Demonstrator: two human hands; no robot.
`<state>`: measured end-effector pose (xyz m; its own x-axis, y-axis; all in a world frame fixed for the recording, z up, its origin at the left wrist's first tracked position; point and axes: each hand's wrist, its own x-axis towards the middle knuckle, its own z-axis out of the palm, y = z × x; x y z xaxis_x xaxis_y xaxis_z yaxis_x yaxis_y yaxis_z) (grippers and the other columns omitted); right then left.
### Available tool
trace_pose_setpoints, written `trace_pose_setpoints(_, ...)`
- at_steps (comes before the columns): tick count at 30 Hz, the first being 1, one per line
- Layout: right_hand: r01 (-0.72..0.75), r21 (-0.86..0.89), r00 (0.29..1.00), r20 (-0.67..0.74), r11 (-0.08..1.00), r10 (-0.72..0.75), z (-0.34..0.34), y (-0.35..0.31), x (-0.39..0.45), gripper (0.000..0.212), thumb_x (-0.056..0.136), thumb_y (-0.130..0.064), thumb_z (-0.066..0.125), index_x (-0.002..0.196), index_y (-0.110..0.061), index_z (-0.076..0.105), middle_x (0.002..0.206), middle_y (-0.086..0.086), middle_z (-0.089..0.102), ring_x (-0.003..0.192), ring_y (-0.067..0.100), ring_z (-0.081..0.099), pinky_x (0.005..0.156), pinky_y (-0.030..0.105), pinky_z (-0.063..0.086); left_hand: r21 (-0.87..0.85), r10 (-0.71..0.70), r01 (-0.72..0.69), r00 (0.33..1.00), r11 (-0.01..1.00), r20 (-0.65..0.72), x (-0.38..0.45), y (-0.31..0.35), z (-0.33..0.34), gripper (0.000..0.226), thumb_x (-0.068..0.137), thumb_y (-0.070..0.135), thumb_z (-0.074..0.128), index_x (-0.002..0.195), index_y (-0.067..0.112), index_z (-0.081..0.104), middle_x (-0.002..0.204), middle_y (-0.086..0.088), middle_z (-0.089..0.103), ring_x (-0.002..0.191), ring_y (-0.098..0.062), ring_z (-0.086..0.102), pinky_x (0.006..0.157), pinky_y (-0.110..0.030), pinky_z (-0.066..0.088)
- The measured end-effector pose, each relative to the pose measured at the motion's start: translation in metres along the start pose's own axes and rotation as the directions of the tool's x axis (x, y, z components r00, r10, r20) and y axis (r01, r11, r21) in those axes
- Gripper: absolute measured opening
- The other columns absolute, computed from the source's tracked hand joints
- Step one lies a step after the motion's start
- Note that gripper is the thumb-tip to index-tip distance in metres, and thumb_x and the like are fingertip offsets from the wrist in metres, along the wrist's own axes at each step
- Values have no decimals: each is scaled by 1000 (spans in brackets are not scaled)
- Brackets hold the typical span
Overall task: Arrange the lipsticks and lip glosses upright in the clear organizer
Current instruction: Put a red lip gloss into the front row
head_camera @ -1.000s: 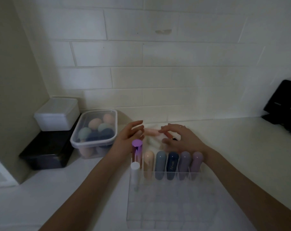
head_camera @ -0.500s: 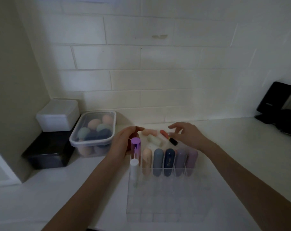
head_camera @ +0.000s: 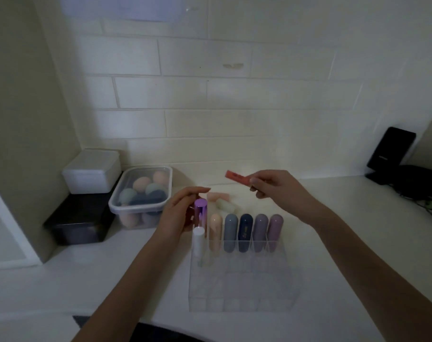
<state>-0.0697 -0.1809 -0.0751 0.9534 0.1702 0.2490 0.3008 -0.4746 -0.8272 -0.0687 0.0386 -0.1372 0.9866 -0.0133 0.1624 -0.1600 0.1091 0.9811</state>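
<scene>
The right hand (head_camera: pixel 279 188) is pinching a red lip gloss (head_camera: pixel 238 178) above the counter; the left hand (head_camera: pixel 182 213) is resting loose beside the clear organizer (head_camera: pixel 239 287), holding nothing

Clear lidded tub (head_camera: pixel 140 193) w/ makeup sponges (head_camera: pixel 145 186), beside white box (head_camera: pixel 91 172) stacked on black box (head_camera: pixel 79 218); black stand (head_camera: pixel 391 149) far right.

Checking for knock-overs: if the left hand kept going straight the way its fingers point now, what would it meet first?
The left hand points away and slightly right, beside the purple-capped tube. Straight on, it would probably first meet the pale pink tube lying on the counter behind the organizer; depth is unclear.
</scene>
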Motion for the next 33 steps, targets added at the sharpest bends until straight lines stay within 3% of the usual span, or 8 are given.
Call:
trace_pose_setpoints(4,90,-17,996,2,996,-90,-2,-30,-17,16,88,-15,63,103,-17,68,78,2,69,62,0,59,66,13,50,-49,33,-36,997,998,-77,-14,0,-1,36,97,6,38,103,26,68,71,1,61,52,-5,49,50,-21,31)
trace_pose_setpoints(7,129,15,991,-30,992,-128,-3,-51,-34,32,77,-16,75,105,-19,62,77,4,74,64,10,61,68,23,50,5,102,-102,986,995,-133,-33,-3,0,29,99,15,40,120,28,55,79,1,60,50,1,49,42,-14,34)
trace_pose_setpoints(9,166,-23,986,-20,986,-167,-2,-62,-47,31,73,-18,78,100,-22,62,76,2,75,66,13,64,68,21,50,81,190,-178,966,981,-177,-46,-8,0,27,99,18,42,122,28,52,92,1,63,65,-1,56,46,-11,39)
trace_pose_setpoints(12,192,-125,981,42,974,-188,5,-74,-66,27,73,-22,78,95,-24,62,75,-2,73,69,10,68,67,18,53,194,312,-268,918,944,-247,-59,-12,-1,25,98,18,45,122,22,51,103,-2,64,82,-12,59,52,-12,45)
trace_pose_setpoints(18,241,-325,960,217,914,-175,35,-70,-84,10,80,-12,70,84,-17,62,74,-2,71,59,12,67,56,29,57,273,386,-313,878,910,-281,-67,-8,0,13,96,16,48,108,23,50,100,2,64,77,-11,62,52,-19,47)
trace_pose_setpoints(24,299,-562,948,269,772,-171,60,-58,-74,12,82,-21,60,84,-32,59,95,-14,45,76,7,59,77,50,51,291,384,-302,878,908,-286,-68,-7,-1,10,96,16,49,104,22,51,99,0,65,80,-17,63,52,-16,48)
trace_pose_setpoints(28,322,-575,936,310,753,-163,64,-67,-71,16,83,-14,58,90,-25,50,91,-8,47,80,12,55,70,27,42,285,390,-312,875,906,-285,-68,-7,0,11,95,17,50,106,22,52,101,1,66,85,-18,64,54,-13,48)
trace_pose_setpoints(33,378,-597,924,286,707,-252,65,-67,-73,21,82,-12,61,79,-23,44,93,-6,46,89,9,47,68,16,34,315,450,-357,839,879,-306,-72,-3,0,18,92,18,57,108,20,50,104,1,66,84,-16,66,55,-15,51)
